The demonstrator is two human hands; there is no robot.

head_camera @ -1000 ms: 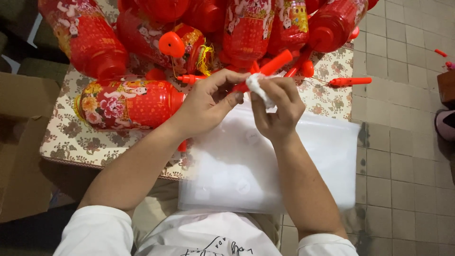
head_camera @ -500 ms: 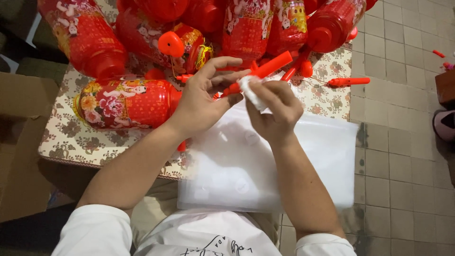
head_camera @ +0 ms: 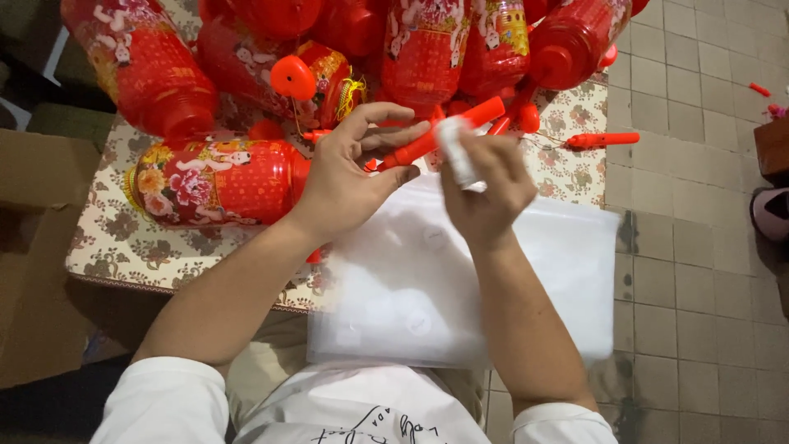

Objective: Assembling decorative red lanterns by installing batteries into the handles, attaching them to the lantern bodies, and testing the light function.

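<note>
While a brown cardboard box [head_camera: 33, 247] sits at the far left beside the floral-clothed table [head_camera: 115, 247], a red flowered plastic lantern [head_camera: 214, 181] lies on its side just by your left hand [head_camera: 345, 177]. Your left hand pinches a slim red plastic stick [head_camera: 440, 136] between thumb and fingers. Your right hand [head_camera: 485, 185] grips a small white wrap [head_camera: 456, 148] against that stick, above a white plastic bag [head_camera: 460, 279] on your lap.
</note>
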